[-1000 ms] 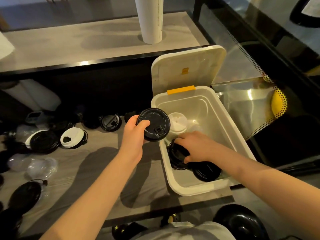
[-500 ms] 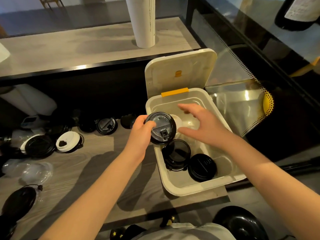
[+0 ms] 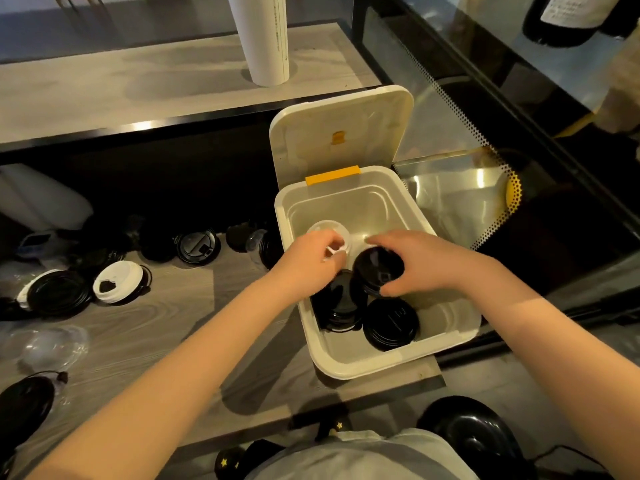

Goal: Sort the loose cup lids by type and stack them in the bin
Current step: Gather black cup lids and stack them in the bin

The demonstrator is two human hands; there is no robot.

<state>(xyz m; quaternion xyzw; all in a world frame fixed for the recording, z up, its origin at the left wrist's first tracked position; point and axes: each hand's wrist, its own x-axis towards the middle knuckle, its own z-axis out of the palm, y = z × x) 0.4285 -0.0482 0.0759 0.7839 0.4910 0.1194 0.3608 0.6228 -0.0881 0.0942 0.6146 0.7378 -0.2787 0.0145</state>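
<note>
A cream bin point(image 3: 381, 370) with its hinged lid point(image 3: 339, 129) up stands at the right end of the wooden shelf. In its near half are two stacks of black lids point(image 3: 337, 306) point(image 3: 389, 323). A white lid point(image 3: 325, 228) sits at its far left. My right hand point(image 3: 426, 261) grips a black sip lid point(image 3: 375, 268) just above the stacks. My left hand point(image 3: 308, 259) hovers over the bin's left side with curled fingers, next to the white lid. A small white piece shows at its fingertips; whether it is held is unclear.
Loose lids lie on the shelf to the left: a white lid point(image 3: 117, 282), black lids point(image 3: 57, 294) point(image 3: 197, 245) point(image 3: 24, 403) and clear lids point(image 3: 48, 344). A white tube point(image 3: 263, 36) stands on the upper shelf. A glass case point(image 3: 485, 161) borders the bin's right side.
The black sip lid passed from my left hand to my right hand, which now holds it low over the stacks. My left hand moved right, over the bin.
</note>
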